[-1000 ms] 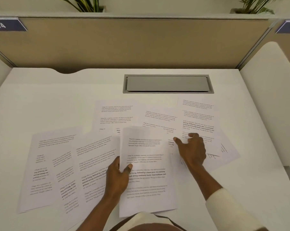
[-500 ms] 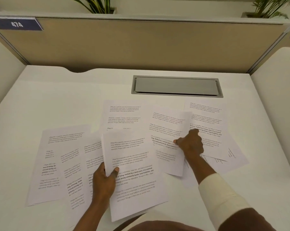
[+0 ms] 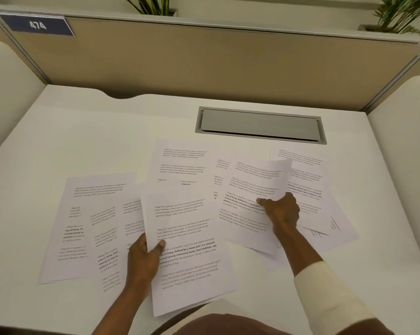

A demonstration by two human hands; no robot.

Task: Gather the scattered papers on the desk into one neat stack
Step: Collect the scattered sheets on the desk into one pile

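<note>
a sheet (image 3: pixel 192 262) is pinched by the left hand (image 3: pixel 142 259), thumb on top, over the table's (image 3: pixel 83 141) near edge, judged the stack's base. a second sheet (image 3: pixel 250 189), lifted and curling, is clamped in the fingers of the right hand (image 3: pixel 282 211), likely to be laid on it. more papers (image 3: pixel 83 213) are left spread mid-table.

My left hand (image 3: pixel 143 258): thumb on top, pinching the near sheet (image 3: pixel 194 269).
My right hand (image 3: pixel 282 211): fingers curled, gripping the curled sheet (image 3: pixel 252 187).

Matt paper, smooth worktop (image 3: pixel 88 141)
Your sheets (image 3: pixel 194 281) are thin and matt; beyond your right grip (image 3: pixel 280 210) the hatch (image 3: pixel 259 123) looks satin grey metal.
</note>
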